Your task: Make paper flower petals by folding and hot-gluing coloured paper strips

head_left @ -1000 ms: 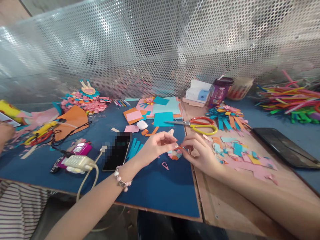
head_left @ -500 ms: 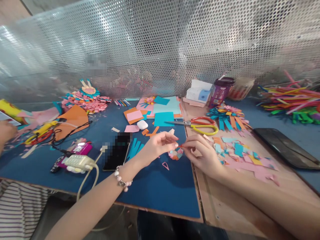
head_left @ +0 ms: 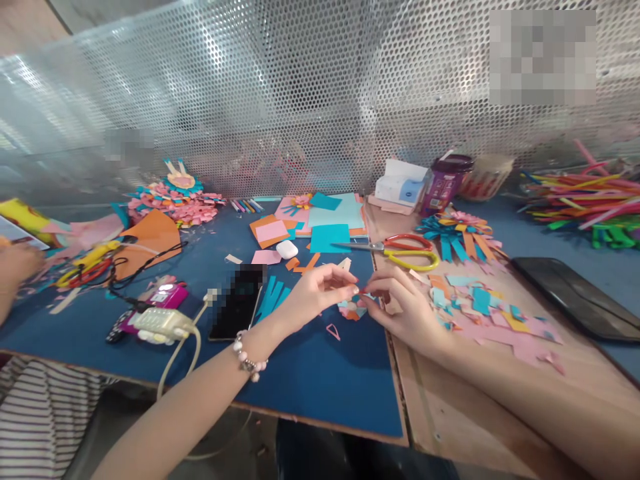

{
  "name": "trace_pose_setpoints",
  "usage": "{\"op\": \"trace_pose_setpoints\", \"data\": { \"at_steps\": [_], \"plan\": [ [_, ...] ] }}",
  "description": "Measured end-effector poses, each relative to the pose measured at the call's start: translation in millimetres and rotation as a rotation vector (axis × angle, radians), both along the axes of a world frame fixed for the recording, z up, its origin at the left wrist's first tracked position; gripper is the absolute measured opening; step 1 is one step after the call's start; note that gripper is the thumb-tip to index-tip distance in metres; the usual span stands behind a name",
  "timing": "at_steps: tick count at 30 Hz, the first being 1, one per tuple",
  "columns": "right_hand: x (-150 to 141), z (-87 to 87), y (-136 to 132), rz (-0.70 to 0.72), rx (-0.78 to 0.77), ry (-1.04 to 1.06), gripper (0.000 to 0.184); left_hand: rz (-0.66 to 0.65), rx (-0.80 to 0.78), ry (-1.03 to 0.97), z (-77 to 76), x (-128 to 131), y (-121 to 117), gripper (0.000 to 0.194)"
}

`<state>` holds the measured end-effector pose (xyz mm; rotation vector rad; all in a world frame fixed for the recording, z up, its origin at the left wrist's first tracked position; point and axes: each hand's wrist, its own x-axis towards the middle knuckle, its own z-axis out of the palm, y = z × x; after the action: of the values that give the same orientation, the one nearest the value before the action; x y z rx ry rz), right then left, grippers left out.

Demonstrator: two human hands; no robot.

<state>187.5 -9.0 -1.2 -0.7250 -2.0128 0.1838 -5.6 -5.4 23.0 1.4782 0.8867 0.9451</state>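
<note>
My left hand [head_left: 324, 291], with a beaded bracelet at the wrist, and my right hand [head_left: 406, 305] meet fingertip to fingertip above the table. Both are closed in a pinch on a small red-orange strip [head_left: 363, 291], mostly hidden by the fingers. Just below them lies a ring of folded pastel paper pieces [head_left: 352, 311], partly covered by my fingers. A pink folded paper loop [head_left: 333, 331] rests on the blue surface nearer to me. Scissors [head_left: 410, 251] with one red and one yellow handle lie open beyond my right hand.
Paper scraps [head_left: 500, 310] spread right of my right hand. A phone [head_left: 237, 303] and blue strips [head_left: 273, 297] lie left, near a cabled power strip [head_left: 159, 323]. Farther back are paper sheets [head_left: 330, 238], a purple cup [head_left: 444, 185] and a perforated metal panel [head_left: 320, 87]. Another person's hand [head_left: 17, 267] is far left.
The view has shifted slightly, so things sit a little farther right. Both hands keep nearly the same pinch, and the paper on the table stays put.
</note>
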Motion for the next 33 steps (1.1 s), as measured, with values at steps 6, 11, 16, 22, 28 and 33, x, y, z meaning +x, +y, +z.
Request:
{"op": "trace_pose_setpoints", "data": {
  "at_steps": [6,11,16,22,28,33],
  "plan": [
    [0.0,0.7,0.7,0.007,0.000,-0.001,0.010,-0.004,-0.021,0.000,1.8,-0.5,-1.3,0.022],
    [-0.1,1.7,0.5,-0.001,0.018,-0.027,0.011,-0.008,-0.023,0.009,3.5,-0.3,-2.1,0.022],
    [0.3,-2.5,1.6,0.003,0.001,-0.014,0.012,-0.015,-0.039,-0.020,2.5,0.2,-2.1,0.022],
    [0.7,-5.5,2.3,0.018,-0.020,-0.014,0.012,-0.022,-0.057,-0.042,4.6,1.2,-3.0,0.023],
    [-1.0,-5.8,0.4,0.038,0.005,-0.011,0.015,-0.031,-0.061,-0.057,2.4,1.3,-2.6,0.024],
    [-1.9,-6.5,-0.9,0.033,-0.002,-0.017,0.015,-0.034,-0.063,-0.066,1.6,0.8,-1.6,0.023]
  ]
}}
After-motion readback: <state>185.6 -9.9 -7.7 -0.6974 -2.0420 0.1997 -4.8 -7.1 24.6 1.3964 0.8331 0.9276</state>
